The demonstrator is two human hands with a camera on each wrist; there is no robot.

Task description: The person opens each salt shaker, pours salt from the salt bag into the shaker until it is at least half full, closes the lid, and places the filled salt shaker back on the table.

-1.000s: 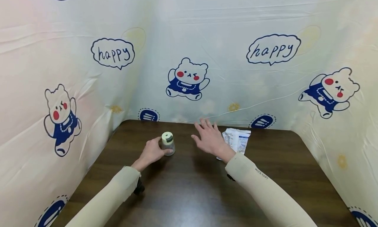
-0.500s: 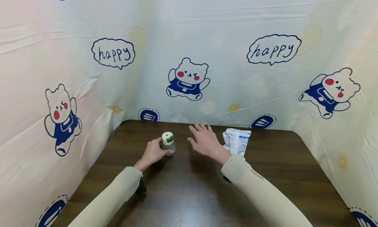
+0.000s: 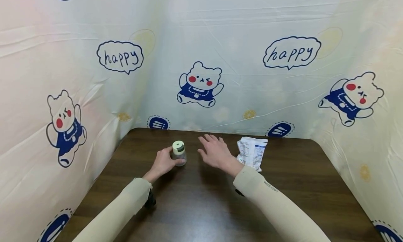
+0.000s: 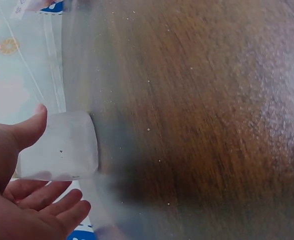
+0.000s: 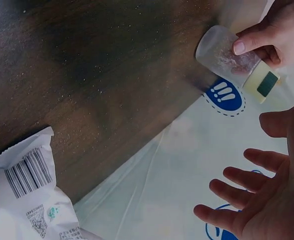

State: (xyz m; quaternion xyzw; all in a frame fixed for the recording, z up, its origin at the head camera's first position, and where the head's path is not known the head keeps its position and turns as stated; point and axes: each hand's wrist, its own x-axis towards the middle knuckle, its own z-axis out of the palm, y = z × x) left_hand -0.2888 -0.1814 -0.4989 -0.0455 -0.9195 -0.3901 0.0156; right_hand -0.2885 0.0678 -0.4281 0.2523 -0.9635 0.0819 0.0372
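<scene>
Near the far edge of the table, my left hand (image 3: 164, 162) holds a clear seasoning jar (image 3: 179, 158) with a pale green lid, thumb on one side and fingers on the other. The jar stands upright on the tabletop. In the left wrist view its clear body (image 4: 62, 150) shows between thumb and fingers. My right hand (image 3: 218, 152) hovers to the right of the jar, fingers spread and holding nothing. To the right of that hand, a white printed packet (image 3: 253, 151) lies on the table; its barcode side (image 5: 29, 172) shows in the right wrist view.
The dark wooden table (image 3: 201, 207) bears small pale specks in both wrist views. A pale cloth curtain (image 3: 239, 60) with bear prints rises behind the table and along both sides.
My right hand has shifted left and slightly nearer to me, uncovering more of the white packet. The left hand and the jar have stayed almost where they were.
</scene>
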